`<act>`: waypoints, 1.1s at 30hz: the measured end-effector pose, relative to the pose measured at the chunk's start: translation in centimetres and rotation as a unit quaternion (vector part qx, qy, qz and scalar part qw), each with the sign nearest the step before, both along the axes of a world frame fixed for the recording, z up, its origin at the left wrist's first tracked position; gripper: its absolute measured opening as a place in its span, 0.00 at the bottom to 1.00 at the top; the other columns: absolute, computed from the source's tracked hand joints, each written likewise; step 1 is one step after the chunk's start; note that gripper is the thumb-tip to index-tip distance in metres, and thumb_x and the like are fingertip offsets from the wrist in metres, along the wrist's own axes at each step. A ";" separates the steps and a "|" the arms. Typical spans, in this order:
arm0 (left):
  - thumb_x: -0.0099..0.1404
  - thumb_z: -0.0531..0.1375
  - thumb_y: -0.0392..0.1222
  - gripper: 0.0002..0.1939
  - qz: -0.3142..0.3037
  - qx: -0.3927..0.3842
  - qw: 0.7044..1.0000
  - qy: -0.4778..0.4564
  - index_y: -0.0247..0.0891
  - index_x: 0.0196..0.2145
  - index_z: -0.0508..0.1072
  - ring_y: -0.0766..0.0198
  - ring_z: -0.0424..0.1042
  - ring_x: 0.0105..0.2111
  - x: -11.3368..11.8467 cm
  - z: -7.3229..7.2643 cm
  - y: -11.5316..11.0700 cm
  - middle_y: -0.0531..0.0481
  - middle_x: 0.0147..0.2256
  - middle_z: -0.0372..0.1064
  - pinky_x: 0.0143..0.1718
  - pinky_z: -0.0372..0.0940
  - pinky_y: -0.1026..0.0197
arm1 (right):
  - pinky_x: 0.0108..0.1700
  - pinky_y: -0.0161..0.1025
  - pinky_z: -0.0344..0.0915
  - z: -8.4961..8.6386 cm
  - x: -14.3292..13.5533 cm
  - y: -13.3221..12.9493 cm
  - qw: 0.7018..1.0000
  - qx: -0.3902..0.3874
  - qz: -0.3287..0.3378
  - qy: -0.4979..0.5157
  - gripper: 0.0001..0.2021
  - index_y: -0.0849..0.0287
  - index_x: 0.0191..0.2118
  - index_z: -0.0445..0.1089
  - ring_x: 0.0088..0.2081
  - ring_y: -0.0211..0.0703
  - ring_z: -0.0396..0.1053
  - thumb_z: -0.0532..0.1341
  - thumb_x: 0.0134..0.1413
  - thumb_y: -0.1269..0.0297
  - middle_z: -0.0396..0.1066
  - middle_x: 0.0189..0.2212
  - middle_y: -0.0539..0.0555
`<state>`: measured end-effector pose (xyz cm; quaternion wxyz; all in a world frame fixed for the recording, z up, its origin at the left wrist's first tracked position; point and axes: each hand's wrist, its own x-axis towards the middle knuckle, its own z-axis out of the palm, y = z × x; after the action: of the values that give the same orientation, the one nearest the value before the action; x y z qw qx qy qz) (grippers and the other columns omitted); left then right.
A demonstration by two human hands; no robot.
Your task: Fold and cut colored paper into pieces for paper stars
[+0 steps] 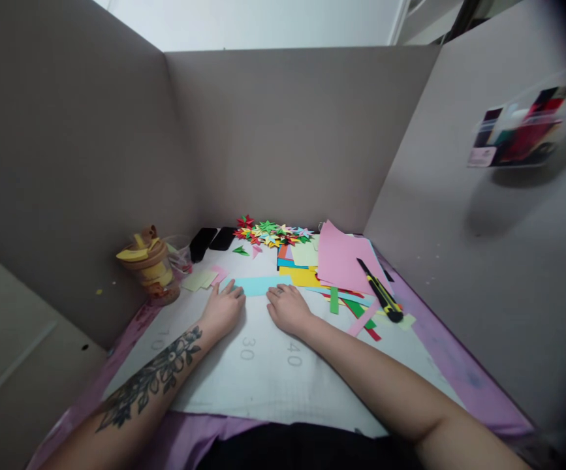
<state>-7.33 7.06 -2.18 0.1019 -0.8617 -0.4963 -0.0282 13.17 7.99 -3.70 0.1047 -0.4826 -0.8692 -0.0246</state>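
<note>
A light blue strip of paper (258, 286) lies crosswise on the white mat (263, 385). My left hand (224, 305) has its fingers bent onto the strip's left end, and the thumb side is hidden. At the right end, my right hand (288, 308) presses bent, close-set fingertips on the paper; a ring shows on one finger. Both hands are closed on the strip and rest low over the mat. To the right are coloured paper strips (334, 300), a yellow sheet (305, 277) and a large pink sheet (344, 258). On the pink sheet lies a black and yellow utility knife (382, 292).
Folded paper stars (273, 232) are heaped at the back, near two black phones (209, 241). A brown and yellow cup (150, 264) and a clear plastic cup (179, 253) stand left, beside pale green paper pieces (199, 281). Grey panels (302, 130) enclose the table; a clear holder (522, 137) hangs right.
</note>
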 end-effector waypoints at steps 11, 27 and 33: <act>0.59 0.45 0.29 0.20 0.101 0.008 0.995 0.004 0.40 0.39 0.73 0.47 0.56 0.56 -2.5 -0.2 -1.5 0.41 0.45 0.68 0.50 0.53 0.42 | 0.51 0.46 0.51 0.0 4.6 -0.5 0.995 -0.010 -0.090 -0.040 0.18 0.62 0.48 0.68 0.51 0.51 0.59 0.47 0.60 0.60 0.67 0.50 0.60; 0.67 0.46 0.49 0.25 0.006 -0.080 0.993 -0.092 0.35 0.57 0.60 0.50 0.46 0.62 6.8 0.9 2.9 0.40 0.62 0.49 0.58 0.45 0.41 | 0.52 0.46 0.51 -0.3 4.1 -0.7 0.990 0.006 -0.127 -0.060 0.22 0.68 0.51 0.67 0.51 0.53 0.60 0.48 0.60 0.59 0.66 0.51 0.64; 0.68 0.40 0.53 0.32 0.031 -0.152 0.985 -0.071 0.32 0.63 0.46 0.52 0.37 0.64 4.9 -2.1 4.0 0.41 0.65 0.39 0.60 0.41 0.44 | 0.51 0.46 0.52 -0.4 4.2 -0.8 0.990 -0.005 -0.121 -0.067 0.22 0.68 0.52 0.66 0.51 0.54 0.60 0.46 0.61 0.60 0.66 0.51 0.65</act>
<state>-2.40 11.04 -4.32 -0.0649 -0.8474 -0.5269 -0.0105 17.32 7.21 -4.05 0.0397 -0.5822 -0.8095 -0.0649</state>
